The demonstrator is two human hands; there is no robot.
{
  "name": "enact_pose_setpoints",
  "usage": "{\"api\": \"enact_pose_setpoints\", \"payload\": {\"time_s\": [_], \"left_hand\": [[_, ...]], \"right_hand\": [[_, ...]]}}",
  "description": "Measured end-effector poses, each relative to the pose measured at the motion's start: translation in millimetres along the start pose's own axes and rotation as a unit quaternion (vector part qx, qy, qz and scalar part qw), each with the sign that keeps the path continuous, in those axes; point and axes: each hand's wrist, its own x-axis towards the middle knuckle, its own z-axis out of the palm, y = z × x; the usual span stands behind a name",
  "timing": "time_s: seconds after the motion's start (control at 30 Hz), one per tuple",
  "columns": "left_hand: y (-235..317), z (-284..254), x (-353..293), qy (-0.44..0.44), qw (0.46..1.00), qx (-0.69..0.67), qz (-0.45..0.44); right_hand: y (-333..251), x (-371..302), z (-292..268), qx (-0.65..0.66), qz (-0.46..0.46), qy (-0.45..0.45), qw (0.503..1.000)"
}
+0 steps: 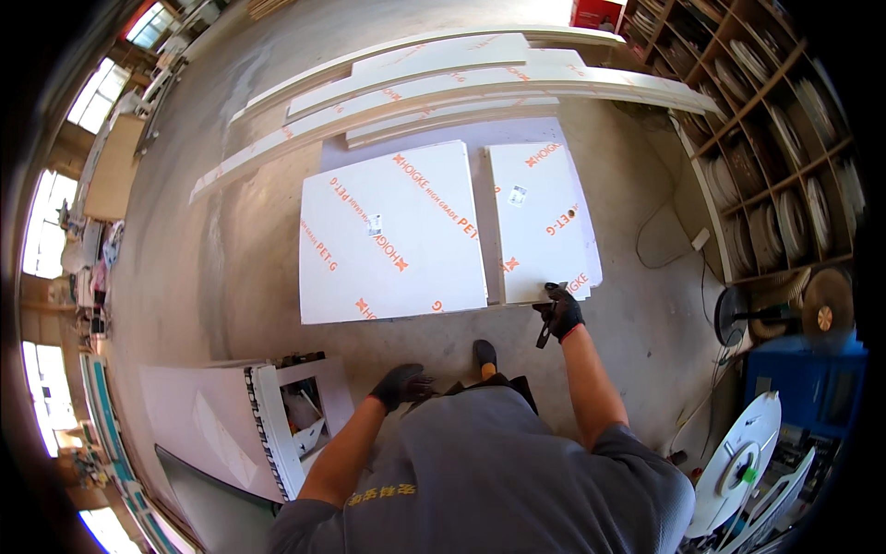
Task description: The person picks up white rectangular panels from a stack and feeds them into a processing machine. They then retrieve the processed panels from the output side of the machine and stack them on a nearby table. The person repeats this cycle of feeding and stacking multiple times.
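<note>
My right hand (563, 319), in a black glove, is closed around a small black hand tool (544, 331) at the near right corner of a narrow white panel (540, 222). The tool's exact kind is not clear, as the glove covers most of it. To the left of that panel, across a narrow gap, lies a wider white panel (388, 249) with orange print and a small label. My left hand (403, 386), also gloved in black, hangs near my waist with its fingers loosely extended and nothing visible in it.
Long white strips (406, 102) lie stacked beyond the panels. A wooden shelf rack (738, 120) with rolls of edging stands at the right, near a fan (731, 316) and a blue machine (798, 383). At the lower left is a white cabinet (212, 415). A cable (660, 263) crosses the floor.
</note>
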Motion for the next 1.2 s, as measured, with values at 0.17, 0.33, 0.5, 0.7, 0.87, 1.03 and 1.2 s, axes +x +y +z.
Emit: {"api": "enact_pose_setpoints", "payload": {"time_s": [0.17, 0.33, 0.5, 0.7, 0.87, 1.03, 1.2], "left_hand": [[9.1, 17.7, -60.1, 0.11, 0.984, -0.143, 0.006], [-1.8, -0.1, -112.0, 0.309, 0.925, 0.158, 0.156], [29.8, -82.9, -210.0, 0.516, 0.736, -0.198, 0.39], [-115.6, -261.1, -386.5, 0.855, 0.47, 0.22, -0.006], [-229.2, -335.0, -450.2, 0.761, 0.57, 0.163, -0.261], [-227.7, -322.8, -411.3, 0.766, 0.552, 0.187, -0.271], [-162.8, -276.3, -366.5, 0.68, 0.673, 0.24, -0.166]], "right_hand": [[-35.0, 44.3, -22.7, -0.103, 0.028, -0.076, 0.991], [-44.1, 29.6, -23.8, -0.578, -0.329, -0.213, 0.716], [-39.7, 89.7, -120.1, -0.759, -0.408, -0.047, 0.505], [81.8, -5.1, -51.7, -0.858, -0.272, -0.332, 0.281], [189.9, -68.6, 52.5, -0.873, -0.193, -0.351, 0.277], [232.9, -46.0, 65.5, -0.877, -0.182, -0.379, 0.232], [180.9, 21.0, -49.1, -0.906, -0.185, -0.357, 0.13]]}}
